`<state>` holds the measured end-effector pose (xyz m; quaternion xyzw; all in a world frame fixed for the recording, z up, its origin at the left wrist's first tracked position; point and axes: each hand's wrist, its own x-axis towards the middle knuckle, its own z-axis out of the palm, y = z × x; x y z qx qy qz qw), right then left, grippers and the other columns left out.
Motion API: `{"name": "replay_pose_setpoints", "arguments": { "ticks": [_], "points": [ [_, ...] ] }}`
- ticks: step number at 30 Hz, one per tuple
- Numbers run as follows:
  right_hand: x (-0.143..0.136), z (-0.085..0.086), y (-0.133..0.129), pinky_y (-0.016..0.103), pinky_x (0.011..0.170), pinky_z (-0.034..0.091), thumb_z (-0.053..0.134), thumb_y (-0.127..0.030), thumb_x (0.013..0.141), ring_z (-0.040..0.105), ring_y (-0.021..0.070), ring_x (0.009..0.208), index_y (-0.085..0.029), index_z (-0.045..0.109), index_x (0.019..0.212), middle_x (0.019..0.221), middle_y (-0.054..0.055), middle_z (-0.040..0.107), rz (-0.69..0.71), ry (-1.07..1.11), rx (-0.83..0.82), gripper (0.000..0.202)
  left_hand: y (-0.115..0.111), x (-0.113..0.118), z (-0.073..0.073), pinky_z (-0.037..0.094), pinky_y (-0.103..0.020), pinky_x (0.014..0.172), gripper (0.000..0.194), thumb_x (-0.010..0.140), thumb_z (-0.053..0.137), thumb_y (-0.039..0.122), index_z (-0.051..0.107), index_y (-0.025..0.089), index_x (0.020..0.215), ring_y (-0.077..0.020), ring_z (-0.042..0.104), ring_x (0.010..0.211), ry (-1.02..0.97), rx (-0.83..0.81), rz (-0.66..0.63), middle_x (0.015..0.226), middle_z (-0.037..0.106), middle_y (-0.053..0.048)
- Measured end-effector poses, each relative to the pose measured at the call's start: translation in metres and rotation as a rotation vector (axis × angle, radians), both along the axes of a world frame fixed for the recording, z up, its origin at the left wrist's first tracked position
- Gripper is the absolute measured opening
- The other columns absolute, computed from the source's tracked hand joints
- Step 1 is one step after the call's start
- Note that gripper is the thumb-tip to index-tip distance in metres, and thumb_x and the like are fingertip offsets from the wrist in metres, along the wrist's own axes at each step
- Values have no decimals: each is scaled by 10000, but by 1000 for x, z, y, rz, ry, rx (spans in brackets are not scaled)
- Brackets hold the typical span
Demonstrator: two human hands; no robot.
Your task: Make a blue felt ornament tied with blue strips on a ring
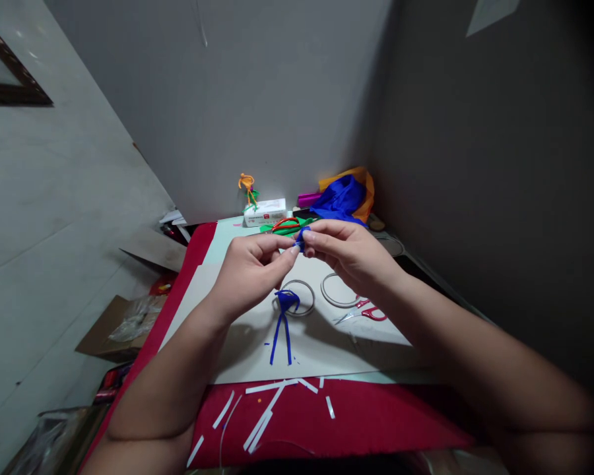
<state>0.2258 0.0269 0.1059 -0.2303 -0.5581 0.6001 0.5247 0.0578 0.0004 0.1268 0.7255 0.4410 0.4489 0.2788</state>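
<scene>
A small piece of blue fabric [303, 235] is pinched between the fingertips of both hands, above the white board [218, 359]. My left hand [252, 264] grips its lower left side, thumb and forefinger together. On the upper right, my right hand [339, 247] closes on the same piece. Below them on the board lies a blue stick figure [286, 303] with a wrapped body and two long legs. Two coils of grey wire [321, 290] rest near it, one partly behind the figure. Small scissors with red handles [371, 313] lie under my right forearm, blades pointing left.
At the back, an orange figure [247, 185] stands by a white box [266, 212]. Blue and orange cloth [344, 198] is heaped beside it. Orange-handled scissors [286, 226] lie on green cloth. White strips [260, 429] are scattered on the red tablecloth [376, 415]; grey walls stand behind and right.
</scene>
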Motion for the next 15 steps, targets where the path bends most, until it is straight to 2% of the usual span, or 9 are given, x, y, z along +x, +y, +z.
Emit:
{"name": "replay_pose_setpoints", "arguments": {
  "ticks": [4,7,12,15],
  "points": [
    [0,2,-3,244,669,409,716,-274,730,510,90,687,-171,678,765,719,-12,580,-42,1,34,115,-1,3,0,320,-180,375,144,774,631,253,685,121,794,-63,418,375,-17,8,3,415,486,50],
    [0,5,-10,262,674,432,703,-284,743,530,110,707,-178,672,766,745,1,597,-150,-49,157,112,-4,4,2,302,-176,374,127,764,629,241,679,124,761,-56,397,373,-17,2,7,408,476,56],
    [-1,9,-24,321,751,478,649,-212,782,587,169,823,-202,684,788,843,45,620,-464,-306,639,37,-7,1,8,288,-168,367,109,751,614,211,683,127,764,-53,404,371,-52,-118,-56,410,472,62],
    [-1,5,-24,333,735,482,618,-178,798,597,170,817,-226,692,875,881,59,628,-589,-438,963,117,-5,-1,9,271,-162,361,66,719,610,160,669,133,707,-44,385,361,-128,-189,-100,397,456,72]
  ]
}}
